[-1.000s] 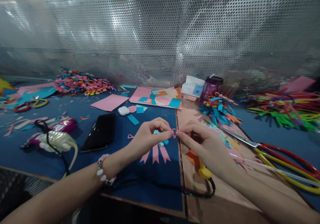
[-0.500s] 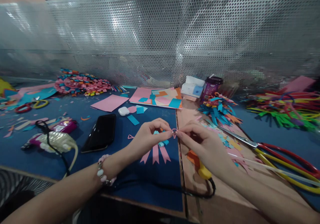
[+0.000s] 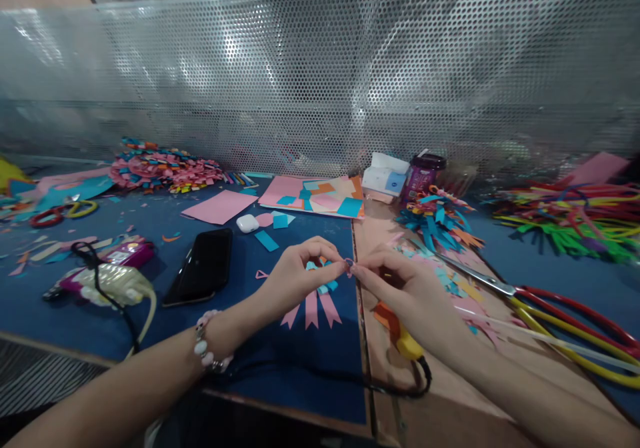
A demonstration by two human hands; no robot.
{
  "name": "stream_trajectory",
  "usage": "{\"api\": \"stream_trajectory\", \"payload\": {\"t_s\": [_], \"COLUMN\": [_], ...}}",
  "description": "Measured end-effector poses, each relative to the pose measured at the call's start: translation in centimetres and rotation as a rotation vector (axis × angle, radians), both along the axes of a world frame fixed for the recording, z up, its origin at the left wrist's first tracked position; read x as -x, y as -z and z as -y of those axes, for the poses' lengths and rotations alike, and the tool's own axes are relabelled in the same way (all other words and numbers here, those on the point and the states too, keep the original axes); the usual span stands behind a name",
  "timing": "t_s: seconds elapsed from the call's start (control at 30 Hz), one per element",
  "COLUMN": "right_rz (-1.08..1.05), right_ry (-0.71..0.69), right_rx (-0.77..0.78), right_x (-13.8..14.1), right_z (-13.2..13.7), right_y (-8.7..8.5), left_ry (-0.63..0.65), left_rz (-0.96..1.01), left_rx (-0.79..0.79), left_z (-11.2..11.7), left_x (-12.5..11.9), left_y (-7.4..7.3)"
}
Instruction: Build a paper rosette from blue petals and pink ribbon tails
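Note:
Between the fingertips of both hands is a small pink loop, seemingly a thin bent strip. My left hand pinches its left side, with a beaded bracelet on that wrist. My right hand pinches its right side. Under and behind my left hand, on the blue mat, lies a pink and light-blue paper piece with notched ribbon tails; its upper part is partly covered. A small pink triangular loop rests left of my left fingers. Below my right hand lies an orange and yellow corded tool, partly hidden.
A black phone and a white earbud case lie to the left. Large scissors with red and yellow handles rest on the right. Paper sheets, a tissue pack and bundles of strips line the perforated metal panel.
The pink loop has turned slightly between my fingertips. Both hands stay in almost the same place, and the things on the table have not moved.

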State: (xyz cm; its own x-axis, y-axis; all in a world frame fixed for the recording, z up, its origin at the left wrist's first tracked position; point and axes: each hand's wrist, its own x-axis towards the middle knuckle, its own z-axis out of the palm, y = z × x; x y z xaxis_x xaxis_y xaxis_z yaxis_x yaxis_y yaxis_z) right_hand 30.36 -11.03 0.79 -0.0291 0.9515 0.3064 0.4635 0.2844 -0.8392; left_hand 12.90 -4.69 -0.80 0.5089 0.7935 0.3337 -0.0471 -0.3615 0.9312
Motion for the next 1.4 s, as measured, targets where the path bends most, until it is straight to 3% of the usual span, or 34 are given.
{"api": "stream_trajectory", "payload": {"t_s": [0.63, 1.4], "right_rz": [-0.019, -0.012], "right_ry": [0.000, -0.004], "right_rx": [-0.146, -0.149], "right_x": [0.0, -0.3], "right_z": [-0.6, -0.8], "right_y": [1.6, 1.9], "left_ry": [0.021, 0.067], "left_rz": [0.031, 0.030], "left_rx": [0.106, 0.157], "left_z": [0.2, 0.2], "left_x": [-0.1, -0.1], "left_y": [0.0, 0.3]}}
